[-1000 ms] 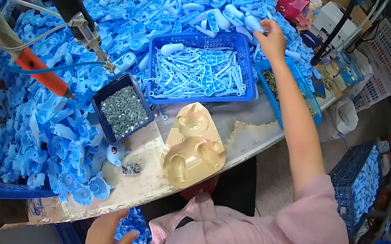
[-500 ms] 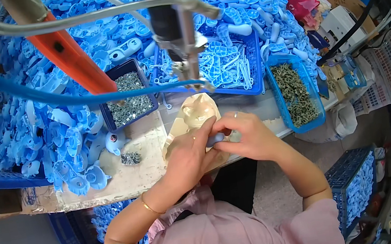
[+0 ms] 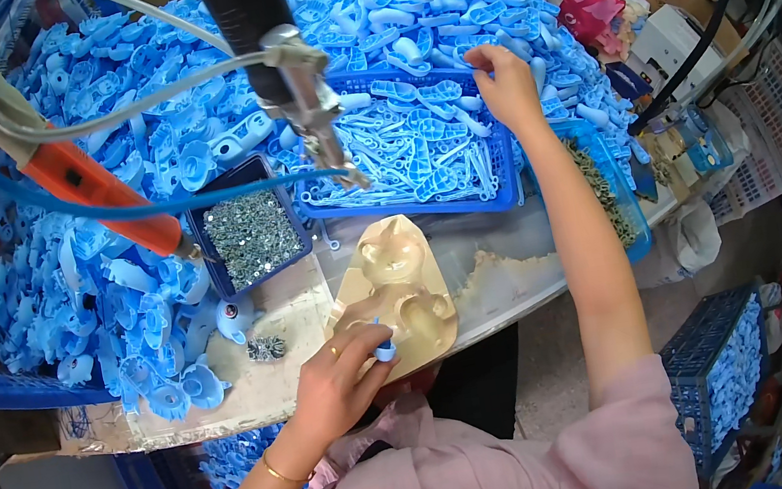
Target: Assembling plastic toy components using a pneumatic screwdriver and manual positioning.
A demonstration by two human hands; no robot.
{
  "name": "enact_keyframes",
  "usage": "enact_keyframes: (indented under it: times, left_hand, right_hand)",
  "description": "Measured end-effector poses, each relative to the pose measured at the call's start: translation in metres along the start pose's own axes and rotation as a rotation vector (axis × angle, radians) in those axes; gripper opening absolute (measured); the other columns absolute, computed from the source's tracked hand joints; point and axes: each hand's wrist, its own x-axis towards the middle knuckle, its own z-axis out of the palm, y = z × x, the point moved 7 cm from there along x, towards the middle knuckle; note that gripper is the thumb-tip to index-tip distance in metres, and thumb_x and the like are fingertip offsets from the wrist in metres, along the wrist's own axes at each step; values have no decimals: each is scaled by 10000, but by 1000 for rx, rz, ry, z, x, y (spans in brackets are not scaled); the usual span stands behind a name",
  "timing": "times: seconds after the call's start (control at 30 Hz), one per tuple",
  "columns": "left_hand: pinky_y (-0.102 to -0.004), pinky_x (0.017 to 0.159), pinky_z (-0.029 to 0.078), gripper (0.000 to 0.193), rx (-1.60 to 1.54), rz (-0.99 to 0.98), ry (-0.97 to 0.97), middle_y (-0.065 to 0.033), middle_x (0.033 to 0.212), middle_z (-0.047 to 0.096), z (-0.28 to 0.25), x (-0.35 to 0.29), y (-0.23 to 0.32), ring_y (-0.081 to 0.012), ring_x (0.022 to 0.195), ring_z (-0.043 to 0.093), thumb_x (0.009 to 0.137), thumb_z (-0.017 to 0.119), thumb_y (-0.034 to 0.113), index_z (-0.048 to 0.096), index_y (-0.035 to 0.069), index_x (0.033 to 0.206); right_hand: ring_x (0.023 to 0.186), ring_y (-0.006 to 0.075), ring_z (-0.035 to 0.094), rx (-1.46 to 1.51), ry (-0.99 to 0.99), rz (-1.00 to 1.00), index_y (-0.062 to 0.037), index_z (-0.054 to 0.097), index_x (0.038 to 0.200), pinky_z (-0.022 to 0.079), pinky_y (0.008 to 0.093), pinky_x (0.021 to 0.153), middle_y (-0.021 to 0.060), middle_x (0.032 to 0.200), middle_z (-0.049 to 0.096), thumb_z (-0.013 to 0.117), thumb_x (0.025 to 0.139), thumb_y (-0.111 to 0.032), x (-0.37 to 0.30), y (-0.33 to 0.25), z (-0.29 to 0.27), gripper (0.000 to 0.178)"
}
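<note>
A small blue plastic part [image 3: 385, 350] is pinched between the thumb and fingers of my left hand [image 3: 338, 379], at the near edge of the beige moulded fixture [image 3: 396, 289]. The fixture lies on the table with its shaped hollows facing up and nothing visible in them. My right hand [image 3: 507, 85] is stretched out over the far right corner of the blue basket [image 3: 512, 161], beside the heap of blue plastic parts [image 3: 437, 10]. Its thumb and fingers are bent with a gap between them, and nothing shows in them.
An orange-bodied power screwdriver [image 3: 107, 201] and a black one [image 3: 247, 23] hang over the table with hoses. A dark tray of screws [image 3: 252, 230] stands left of the basket. A blue tray of small metal pieces [image 3: 642, 242] is partly behind my right forearm.
My hands have parted. My right hand has moved from the fixture to the far heap; my left has drawn back toward me with the blue part. The hanging tools have shifted left in view.
</note>
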Motion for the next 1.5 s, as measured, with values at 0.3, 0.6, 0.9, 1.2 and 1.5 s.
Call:
enact_keyframes:
  times: [0.3,0.6,0.9,1.2,1.5]
  left_hand:
    - [-314,730,563,383,-94,-163,65,-111,1055,710,-22,-21,-21,-222,843,688,793,780,-11,679,55,1156]
    - [-310,721,550,362,-82,-137,73,-105,1037,712,-21,-19,-23,-212,815,680,793,778,-9,690,48,1140]
    - [-315,696,555,365,-56,-74,25,-121,1070,709,-7,-20,-14,-209,776,682,786,782,-12,670,42,1129]
    - [-369,776,574,396,207,118,-20,-91,1179,695,-12,-23,-5,-294,922,682,734,786,64,688,79,1118]
    - [-387,873,557,386,383,165,-7,-39,1194,694,1,-43,-19,-283,1064,649,731,796,125,703,112,1105]
  right_hand:
    - [1053,320,595,-491,-256,-176,-121,737,940,506,440,865,76,1057,673,730,763,-74,-29,0,18,184]
    - [1102,300,588,-313,-276,-202,-123,725,1039,485,415,935,58,1121,670,731,791,-84,-28,-3,-1,251]
    - [832,314,701,-93,-223,-186,-74,713,954,552,430,719,112,933,707,689,860,-176,-9,-72,62,140]
    - [930,353,629,-13,-83,-119,-55,655,893,538,467,726,136,986,658,612,862,-88,-20,-72,55,63]
    - [956,306,624,-371,-120,-427,-66,677,858,527,436,775,99,943,664,664,829,-93,-22,-79,71,42]
